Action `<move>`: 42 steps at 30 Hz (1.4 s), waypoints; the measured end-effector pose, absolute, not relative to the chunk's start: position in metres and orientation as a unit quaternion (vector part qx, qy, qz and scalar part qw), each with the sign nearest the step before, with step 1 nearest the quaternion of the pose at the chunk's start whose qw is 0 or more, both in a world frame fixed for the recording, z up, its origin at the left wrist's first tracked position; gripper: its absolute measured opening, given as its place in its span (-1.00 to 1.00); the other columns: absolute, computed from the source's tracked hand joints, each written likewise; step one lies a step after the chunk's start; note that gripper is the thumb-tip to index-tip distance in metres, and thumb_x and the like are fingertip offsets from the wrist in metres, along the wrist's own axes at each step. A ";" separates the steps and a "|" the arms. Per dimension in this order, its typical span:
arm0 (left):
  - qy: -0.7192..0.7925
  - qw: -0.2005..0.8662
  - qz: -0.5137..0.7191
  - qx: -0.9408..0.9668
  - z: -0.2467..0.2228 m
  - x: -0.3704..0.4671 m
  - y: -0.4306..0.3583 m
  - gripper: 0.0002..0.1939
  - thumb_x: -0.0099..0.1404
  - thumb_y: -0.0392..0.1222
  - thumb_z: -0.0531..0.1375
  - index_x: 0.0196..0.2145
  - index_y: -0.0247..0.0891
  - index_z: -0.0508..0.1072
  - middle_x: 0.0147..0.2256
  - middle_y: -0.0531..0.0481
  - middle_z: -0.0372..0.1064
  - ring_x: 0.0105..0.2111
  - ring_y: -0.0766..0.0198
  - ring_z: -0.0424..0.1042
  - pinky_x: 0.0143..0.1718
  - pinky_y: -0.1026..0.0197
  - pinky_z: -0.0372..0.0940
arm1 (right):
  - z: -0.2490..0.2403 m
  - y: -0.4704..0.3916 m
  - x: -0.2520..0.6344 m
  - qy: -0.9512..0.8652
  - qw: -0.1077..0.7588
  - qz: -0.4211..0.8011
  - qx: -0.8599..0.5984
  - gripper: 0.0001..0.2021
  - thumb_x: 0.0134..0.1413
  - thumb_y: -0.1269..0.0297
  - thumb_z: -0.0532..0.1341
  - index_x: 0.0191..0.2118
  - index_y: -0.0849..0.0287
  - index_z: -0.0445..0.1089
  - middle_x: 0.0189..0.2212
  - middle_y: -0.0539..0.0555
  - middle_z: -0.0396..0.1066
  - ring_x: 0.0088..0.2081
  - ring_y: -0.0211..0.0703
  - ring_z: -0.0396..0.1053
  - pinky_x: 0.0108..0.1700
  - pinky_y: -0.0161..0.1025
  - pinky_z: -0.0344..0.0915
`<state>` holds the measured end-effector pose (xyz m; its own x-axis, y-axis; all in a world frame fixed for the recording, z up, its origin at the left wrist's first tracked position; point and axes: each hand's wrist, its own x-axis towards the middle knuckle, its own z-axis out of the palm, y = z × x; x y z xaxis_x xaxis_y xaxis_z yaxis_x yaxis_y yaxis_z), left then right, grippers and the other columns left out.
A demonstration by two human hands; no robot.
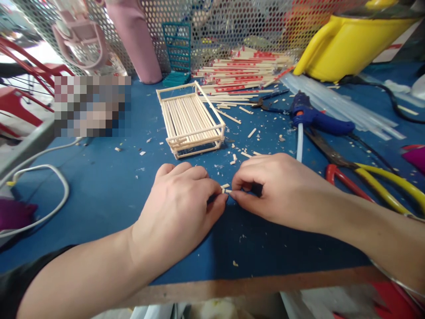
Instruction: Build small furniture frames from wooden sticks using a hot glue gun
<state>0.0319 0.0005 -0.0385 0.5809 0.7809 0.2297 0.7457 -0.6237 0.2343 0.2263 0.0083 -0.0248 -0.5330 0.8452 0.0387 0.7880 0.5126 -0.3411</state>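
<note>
My left hand rests on the blue table with thumb and forefinger pinched on short pieces of wooden stick. My right hand pinches at the other end of these pieces, its fingertips almost meeting the left ones. How the pieces are joined is too small to tell. Beyond both hands stands a small frame of wooden sticks, like a miniature bed, with a slatted base and raised rails. To the right lies a blue glue gun with a glue stick near its front.
Red-and-yellow-handled scissors, pliers and clear glue sticks lie at right. Paper-wrapped chopsticks pile against the perforated metal screen. A yellow watering can and pink bottle stand behind. A white cable loops at left.
</note>
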 end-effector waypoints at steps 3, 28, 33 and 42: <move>0.434 0.056 0.154 0.886 -0.038 0.031 0.000 -0.76 0.30 -0.08 0.12 -0.43 -0.13 0.54 -0.44 0.05 0.44 -0.35 0.18 0.38 -0.30 0.08 0.09 | -0.025 0.007 0.225 -0.860 0.100 0.138 -0.481 -0.88 0.01 0.30 0.20 -0.49 0.09 0.43 -0.50 -0.07 0.44 -0.42 -0.24 0.32 -0.36 -0.25 0.12; 0.414 0.084 0.175 0.889 -0.032 0.022 0.001 -0.83 0.30 -0.15 0.10 -0.30 -0.11 0.50 -0.40 0.04 0.41 -0.35 0.20 0.36 -0.30 0.10 0.15 | -0.024 0.004 0.226 -0.856 0.133 0.151 -0.476 -0.95 -0.05 0.35 0.19 -0.45 0.12 0.40 -0.50 -0.06 0.39 -0.44 -0.26 0.27 -0.38 -0.28 0.10; 0.426 0.093 0.249 0.865 -0.026 0.017 0.004 -0.88 0.28 -0.23 0.12 -0.28 -0.22 0.46 -0.41 0.02 0.39 -0.38 0.27 0.38 -0.29 0.18 0.24 | -0.017 0.001 0.230 -0.835 0.216 0.166 -0.477 -0.89 -0.03 0.47 0.13 -0.35 0.14 0.32 -0.49 -0.08 0.35 -0.45 -0.31 0.27 -0.36 -0.33 0.14; 0.280 0.050 0.399 0.871 -0.015 0.003 0.010 -0.88 0.24 -0.30 0.17 -0.46 -0.31 0.46 -0.60 0.06 0.31 -0.60 0.40 0.24 -0.53 0.32 0.15 | -0.003 0.018 0.232 -0.831 0.205 0.118 -0.503 -0.86 0.12 0.43 0.10 -0.34 0.15 0.40 -0.39 -0.01 0.49 -0.37 -0.25 0.39 -0.32 -0.31 0.20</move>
